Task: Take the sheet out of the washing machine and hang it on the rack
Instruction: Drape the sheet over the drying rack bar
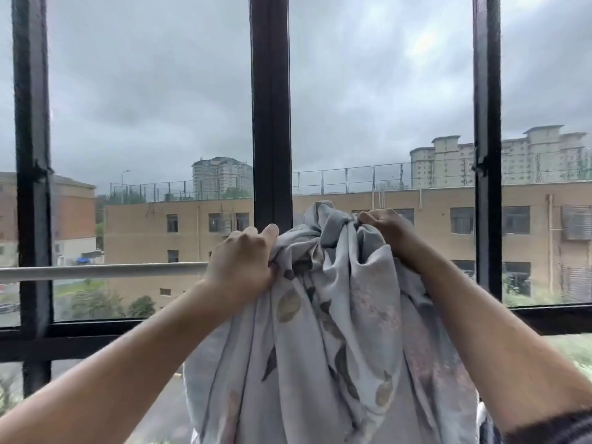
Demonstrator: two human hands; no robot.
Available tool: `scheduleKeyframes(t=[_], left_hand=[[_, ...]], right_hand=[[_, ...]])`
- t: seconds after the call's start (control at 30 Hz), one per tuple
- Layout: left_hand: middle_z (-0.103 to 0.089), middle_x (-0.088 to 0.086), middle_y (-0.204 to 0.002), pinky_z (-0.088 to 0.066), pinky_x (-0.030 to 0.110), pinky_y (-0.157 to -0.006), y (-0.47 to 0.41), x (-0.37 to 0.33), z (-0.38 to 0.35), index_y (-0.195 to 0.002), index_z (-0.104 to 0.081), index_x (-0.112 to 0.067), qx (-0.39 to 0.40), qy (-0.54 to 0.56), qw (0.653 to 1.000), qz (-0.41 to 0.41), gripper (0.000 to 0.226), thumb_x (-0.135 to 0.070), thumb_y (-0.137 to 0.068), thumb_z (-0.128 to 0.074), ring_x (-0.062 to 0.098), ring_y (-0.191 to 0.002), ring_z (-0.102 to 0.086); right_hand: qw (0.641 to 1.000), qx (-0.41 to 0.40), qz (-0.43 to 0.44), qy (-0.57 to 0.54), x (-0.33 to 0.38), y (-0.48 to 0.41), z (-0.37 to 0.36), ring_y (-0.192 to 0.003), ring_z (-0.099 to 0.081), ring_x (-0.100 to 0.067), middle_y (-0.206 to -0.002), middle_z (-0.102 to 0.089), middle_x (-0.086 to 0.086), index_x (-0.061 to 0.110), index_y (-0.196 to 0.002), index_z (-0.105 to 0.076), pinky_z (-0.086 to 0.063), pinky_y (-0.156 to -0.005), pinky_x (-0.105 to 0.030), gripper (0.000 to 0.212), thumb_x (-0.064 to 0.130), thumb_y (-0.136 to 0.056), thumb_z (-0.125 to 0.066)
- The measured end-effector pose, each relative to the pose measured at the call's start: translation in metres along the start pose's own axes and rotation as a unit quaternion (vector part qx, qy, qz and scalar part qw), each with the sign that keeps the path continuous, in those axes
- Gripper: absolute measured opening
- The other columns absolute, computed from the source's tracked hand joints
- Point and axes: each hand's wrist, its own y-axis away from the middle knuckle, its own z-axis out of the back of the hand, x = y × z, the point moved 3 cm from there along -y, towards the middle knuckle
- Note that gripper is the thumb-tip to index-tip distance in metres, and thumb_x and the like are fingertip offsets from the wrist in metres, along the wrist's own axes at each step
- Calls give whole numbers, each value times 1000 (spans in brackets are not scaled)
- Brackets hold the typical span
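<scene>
Head view: both hands hold the bunched sheet point(333, 315) up in front of the window point(270, 107), level with the white rail point(102, 271); left hand point(242, 262) and right hand point(382, 224) have fingers curled tight into the cloth near its top

No text, label, brand, number or sign can be read. The sheet point(320, 315) carries only a leaf and flower print, and the buildings point(192, 241) beyond the window point(270, 123) are too blurred for any lettering to show.
</scene>
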Motion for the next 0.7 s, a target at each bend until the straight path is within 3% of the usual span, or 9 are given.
scheduleKeyframes(t=[0.07, 0.17, 0.23, 0.3, 0.37, 0.47, 0.57, 0.63, 0.7], left_hand=[[-59, 9, -79, -43, 33, -59, -26, 7, 7, -80, -46, -16, -24, 28, 999, 3, 6, -18, -81, -51, 32, -78, -59], [-61, 8, -90, -39, 34, -69, -55, 15, -2, -87, -56, -16, -82, -52, 995, 35, 9, -21, -89, -48, 30, -88, -60], [-64, 10, -108, -40, 35, -80, -65, 30, -27, -102, -62, -17, 20, -49, 993, 109, 30, -35, -92, -41, 30, -101, -59], [-60, 12, -123, -43, 36, -91, -66, 43, -49, -110, -62, -15, 170, 18, 967, 191, 47, -45, -87, -35, 30, -110, -55], [-56, 12, -129, -42, 38, -95, -68, 46, -53, -112, -61, -15, 223, 38, 954, 197, 51, -46, -83, -32, 30, -114, -53], [-59, 10, -124, -38, 37, -85, -60, 32, -43, -106, -60, -18, 155, 44, 975, 152, 47, -46, -88, -26, 29, -111, -53], [-55, 4, -125, -27, 51, -101, -26, 15, -36, -112, -50, -24, 98, 22, 988, 113, 53, -63, -86, -26, 27, -118, -47], [-40, 0, -134, -16, 61, -106, 1, 6, -35, -124, -40, -28, 114, -6, 988, 103, 67, -74, -76, -34, 27, -129, -34], [-38, 2, -133, -27, 57, -104, 17, 1, -31, -127, -35, -28, 72, -63, 991, 88, 58, -59, -80, -45, 28, -127, -34]], right_hand=[[1000, 0, -3, -9, 1, 0, -1, -77, -53, -25, -67, -57, 0, 22, -54, -49, -42, -71, -38, 45, 52, -84, -37], [1000, -8, 3, -26, 2, -1, -1, -82, -56, -27, -79, -61, -7, 24, -56, -52, -45, -76, -40, 44, 47, -91, -40], [1000, 0, 8, -1, 0, -3, -3, -87, -58, -29, -85, -62, -8, 23, -61, -53, -45, -78, -41, 40, 38, -96, -41], [998, 32, 7, 48, 2, -7, -3, -96, -58, -28, -101, -65, -7, 24, -78, -57, -45, -84, -41, 26, 42, -92, -43], [994, 61, 29, 91, 18, -9, -2, -106, -57, -22, -118, -63, 1, 36, -101, -58, -45, -93, -41, 32, 53, -79, -41], [981, 97, 60, 157, 41, -9, -13, -104, -57, -22, -113, -64, 1, 37, -99, -62, -44, -91, -38, 54, 63, -69, -25], [971, 88, 29, 219, 43, -4, -24, -109, -57, -25, -119, -64, -4, 30, -107, -65, -39, -81, -36, 44, 56, -92, -32], [972, 78, 25, 222, 39, -2, -25, -105, -58, -25, -115, -66, -4, 28, -94, -65, -37, -77, -33, 38, 50, -95, -35], [974, 71, 31, 212, 41, -2, -24, -99, -58, -24, -110, -67, -5, 30, -80, -60, -37, -75, -32, 34, 49, -95, -36]])
